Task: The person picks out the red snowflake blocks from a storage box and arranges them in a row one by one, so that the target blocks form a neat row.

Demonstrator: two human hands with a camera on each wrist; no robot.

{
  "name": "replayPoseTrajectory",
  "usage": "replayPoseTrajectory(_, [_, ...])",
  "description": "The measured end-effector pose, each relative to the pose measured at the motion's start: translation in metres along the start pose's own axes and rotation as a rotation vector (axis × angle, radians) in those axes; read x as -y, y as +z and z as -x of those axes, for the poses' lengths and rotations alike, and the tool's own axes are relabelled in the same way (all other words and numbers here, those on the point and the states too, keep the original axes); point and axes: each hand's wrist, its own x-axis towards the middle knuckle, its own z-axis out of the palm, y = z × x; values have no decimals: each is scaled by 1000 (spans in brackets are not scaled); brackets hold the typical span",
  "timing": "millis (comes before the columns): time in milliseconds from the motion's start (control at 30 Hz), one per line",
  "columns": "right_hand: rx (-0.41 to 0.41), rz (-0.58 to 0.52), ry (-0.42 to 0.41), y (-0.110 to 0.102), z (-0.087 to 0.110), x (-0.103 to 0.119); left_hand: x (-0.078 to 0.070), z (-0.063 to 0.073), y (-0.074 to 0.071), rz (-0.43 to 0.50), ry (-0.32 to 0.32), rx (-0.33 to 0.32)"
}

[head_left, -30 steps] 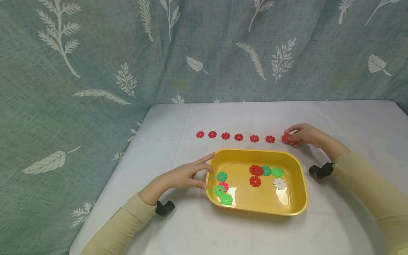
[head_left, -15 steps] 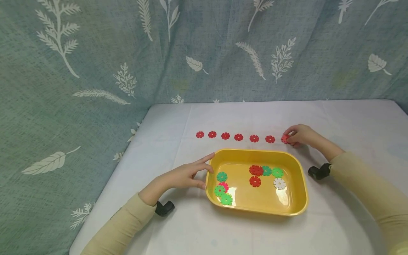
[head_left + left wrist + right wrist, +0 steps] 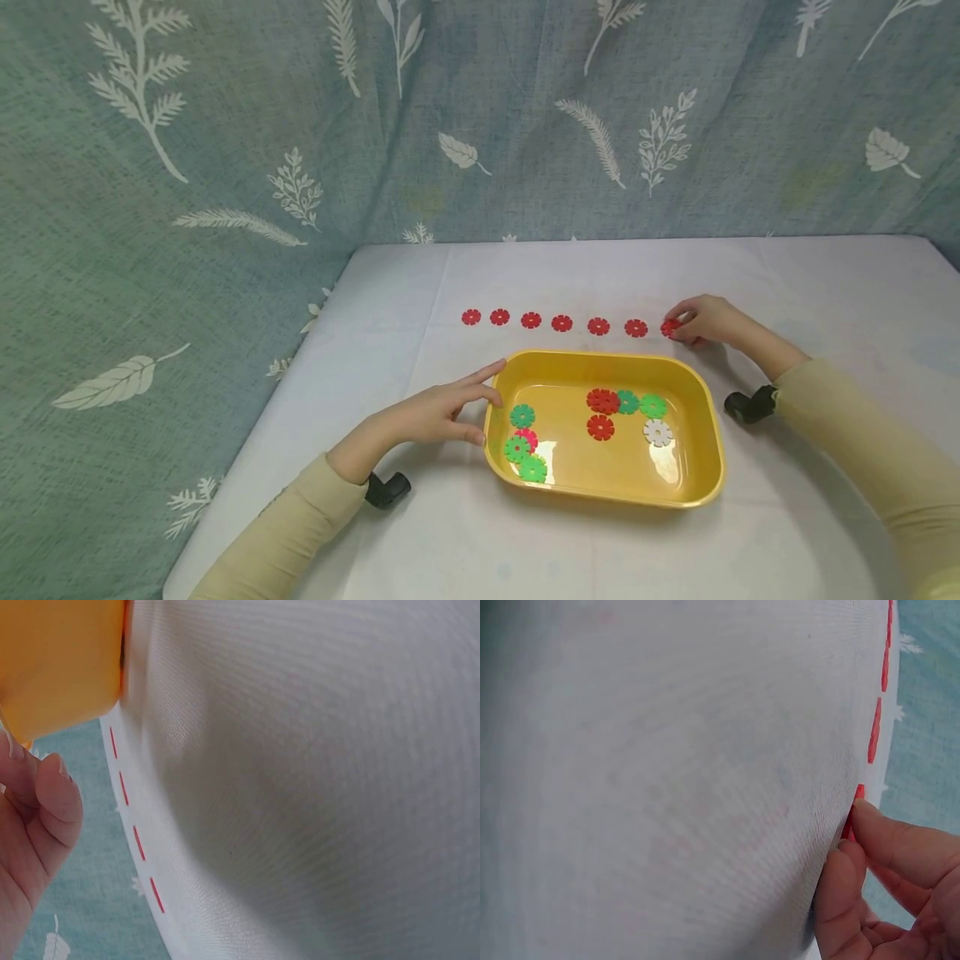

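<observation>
At the right end of a row of red notched interlocking discs (image 3: 562, 323), my right hand (image 3: 711, 320) pinches one more red disc (image 3: 667, 329) between thumb and fingers, close over the white cloth. Part of that disc is hidden by the fingers. My left hand (image 3: 438, 412) rests at the left side of a yellow plastic tray (image 3: 577, 472), its fingers spread and relaxed at the rim. The left wrist view shows the tray wall (image 3: 60, 667) just above the fingertips. Inside the tray lie green discs (image 3: 532, 468), red discs (image 3: 600, 427), a pink disc and a white disc (image 3: 658, 432).
White cloth (image 3: 420, 533) covers the table. A blue-green curtain (image 3: 510, 200) with white leaf prints hangs behind it and along the left. A black wrist camera (image 3: 386, 491) sits under each forearm.
My right hand has shifted slightly left and down with the red disc, and its fingers have drawn closer together. The left hand and tray have stayed where they were.
</observation>
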Motion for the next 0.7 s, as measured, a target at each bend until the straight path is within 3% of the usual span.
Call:
replayPoseTrajectory(133, [7,-1,-5,0,0,-1,-1,0,0,6,-4,3])
replayPoseTrajectory(467, [62,-148,13,-14,6,-8,0,-1,-1,-1,11,0])
replayPoseTrajectory(700, [43,-154,-97,-33,25,4,1,0,0,-17,3,4])
